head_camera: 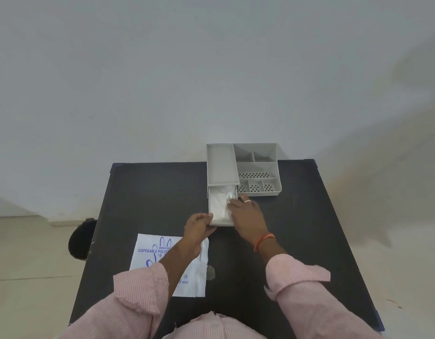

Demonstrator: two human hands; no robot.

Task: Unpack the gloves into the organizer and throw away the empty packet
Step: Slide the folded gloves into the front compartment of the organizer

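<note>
A grey organizer stands at the far middle of the black table. Its drawer is pulled out toward me and holds a pile of clear plastic gloves. My left hand grips the drawer's front left corner. My right hand lies flat on the gloves at the drawer's right side, fingers spread, pressing on them. The white packet with blue print lies flat on the table near me, partly under my left forearm.
A dark round object sits on the floor left of the table. A small clear scrap lies right of the packet. The organizer's open compartments face up behind the drawer. A pale wall rises behind the table.
</note>
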